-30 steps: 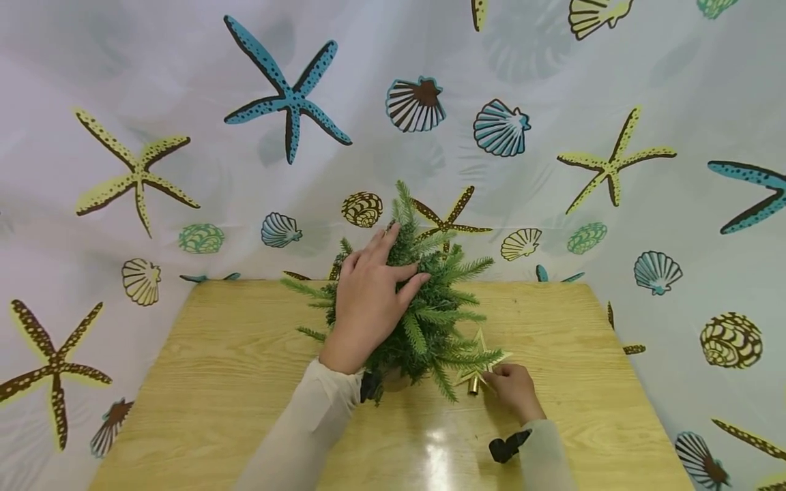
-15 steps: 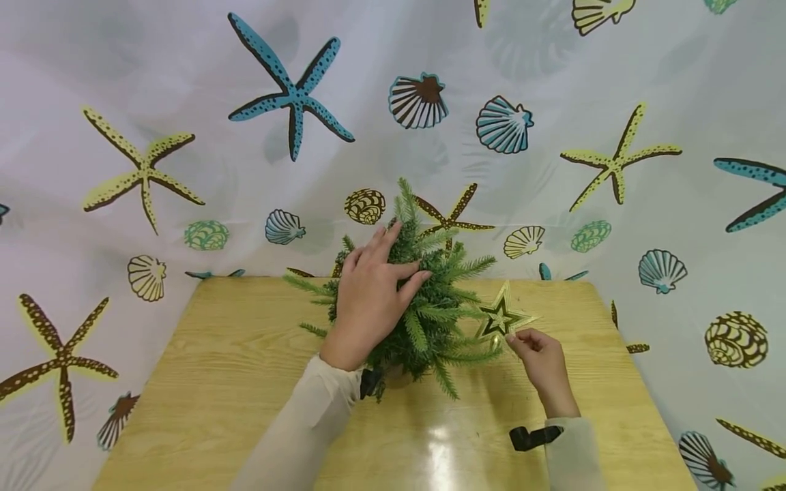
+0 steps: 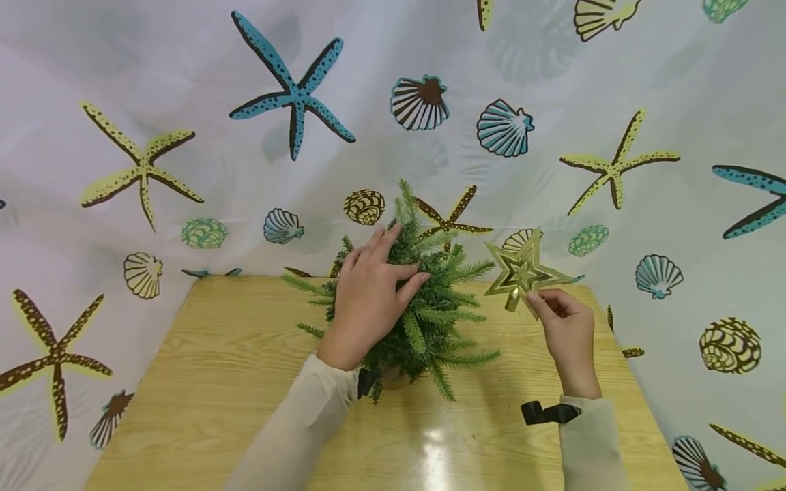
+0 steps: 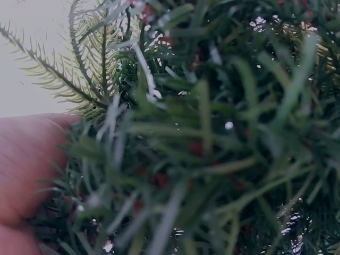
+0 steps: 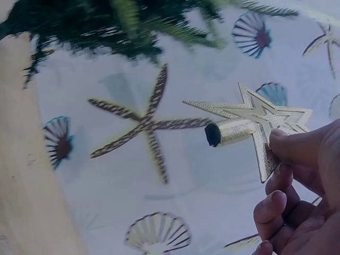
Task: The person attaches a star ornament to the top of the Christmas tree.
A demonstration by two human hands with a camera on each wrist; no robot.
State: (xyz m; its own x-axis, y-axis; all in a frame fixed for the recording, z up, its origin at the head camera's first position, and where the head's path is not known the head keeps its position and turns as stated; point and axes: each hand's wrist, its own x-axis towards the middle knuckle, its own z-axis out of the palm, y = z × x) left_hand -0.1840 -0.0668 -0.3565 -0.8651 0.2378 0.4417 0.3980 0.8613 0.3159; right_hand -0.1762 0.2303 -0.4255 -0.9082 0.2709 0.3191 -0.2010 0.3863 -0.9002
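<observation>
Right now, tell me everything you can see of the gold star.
The star is gold and five-pointed, with a smaller star at its middle and a glittery finish; whether it is plastic or metal I can't tell. A short shiny tube with a dark end sticks out between two points. The right hand pinches it near one point, thumb against its face. It is tilted, held up off the table, to the right of the green tree.
</observation>
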